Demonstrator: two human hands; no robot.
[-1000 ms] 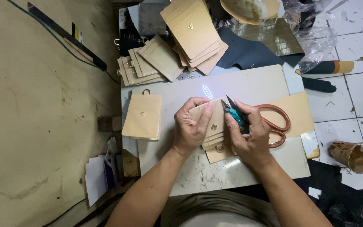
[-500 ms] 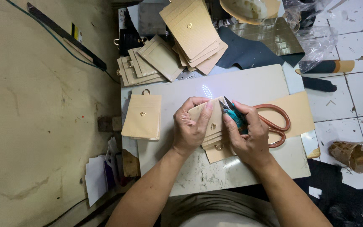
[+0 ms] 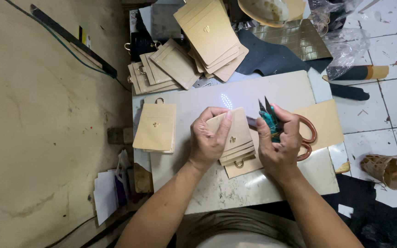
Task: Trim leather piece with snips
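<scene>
A small stack of beige card holders point(image 3: 235, 140) sits near the middle of the pale surface point(image 3: 272, 92), clasped by the left hand point(image 3: 210, 140), whose fingers curl over its left edge. The right hand point(image 3: 279, 144) grips teal thread snips point(image 3: 268, 117), blades pointing far. Right of it lie orange-handled scissors point(image 3: 309, 138) on a tan sheet point(image 3: 327, 121). To the left rests another beige holder point(image 3: 155, 127); more stacks point(image 3: 207, 34) lie far. White tiled floor point(image 3: 391, 105) is right, a worn beige floor point(image 3: 47, 138) left.
</scene>
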